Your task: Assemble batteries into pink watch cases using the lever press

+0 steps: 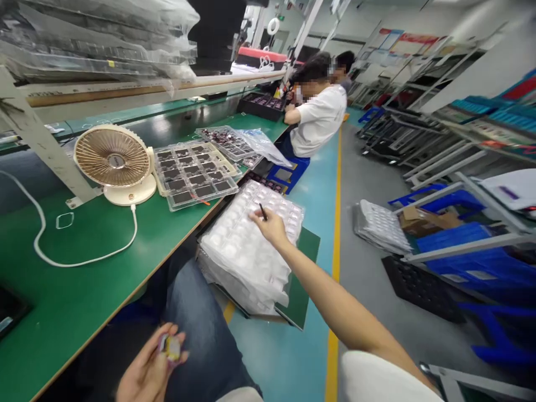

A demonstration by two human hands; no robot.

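Observation:
My left hand (146,365) is closed around a small part (171,347) with yellow, silver and purple on it, held low over my thigh. Its exact kind is too blurred to make out. With my arm stretched out, my right hand (272,228) grips a thin black pen-like tool (263,212). That hand is over a stack of white plastic trays (234,245) with rows of rounded pockets. Whether the fingertips touch the top tray, I cannot tell.
A small fan (115,159) stands on the green table (96,234), its white cable curving across. Beside it lie clear compartment trays (195,173) with dark parts. Further along, a person in a white shirt (322,120) sits at the bench. Racks and blue stools (494,329) stand on the right.

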